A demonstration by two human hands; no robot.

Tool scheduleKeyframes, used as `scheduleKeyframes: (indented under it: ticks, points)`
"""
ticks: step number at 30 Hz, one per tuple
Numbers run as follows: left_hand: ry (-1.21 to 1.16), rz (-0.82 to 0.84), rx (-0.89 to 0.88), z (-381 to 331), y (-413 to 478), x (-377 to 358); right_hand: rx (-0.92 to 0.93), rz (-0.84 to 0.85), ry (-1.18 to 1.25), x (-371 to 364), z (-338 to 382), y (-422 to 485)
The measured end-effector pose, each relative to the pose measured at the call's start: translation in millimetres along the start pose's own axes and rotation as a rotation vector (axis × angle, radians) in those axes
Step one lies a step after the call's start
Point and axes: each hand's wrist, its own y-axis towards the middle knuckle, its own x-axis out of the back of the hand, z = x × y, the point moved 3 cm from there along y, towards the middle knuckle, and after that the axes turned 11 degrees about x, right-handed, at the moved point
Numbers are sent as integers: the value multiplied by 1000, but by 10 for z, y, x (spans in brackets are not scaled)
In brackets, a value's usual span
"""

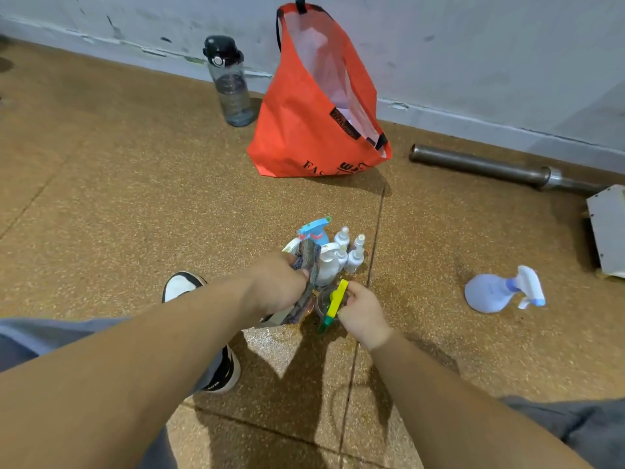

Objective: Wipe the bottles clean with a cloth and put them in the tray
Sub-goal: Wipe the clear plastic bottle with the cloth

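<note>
Bottles (327, 265) stand bunched just beyond my hands in the head view, white ones and a blue-triggered sprayer (316, 231), seemingly in a pale tray (290, 247) I can barely make out. My left hand (277, 282) is curled round the cloth (308, 262), close against the cluster. My right hand (362, 313) pinches a clear bottle (336, 299) by its yellow-green trigger, so I judge wiping is the step in hand. Next I must rub it over, then set it among the others; a lilac sprayer (497, 292) lies far right, untouched
</note>
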Motion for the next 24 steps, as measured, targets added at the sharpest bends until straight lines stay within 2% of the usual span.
scheduleKeyframes:
  ticks: [5,13,18,24]
  points:
    - [11,-3,-2,17,-16,-24,102,-11,-157,-53,-73,83]
    - [-113,15,-38,-154,-135,0,129,-9,-168,399,109,-251]
    - [-156,61,-111,-305,-298,-29,162,0,-110,1020,602,-541]
    - [-244,74,-290,-625,-739,-32,264,-61,-360,1571,1501,-882]
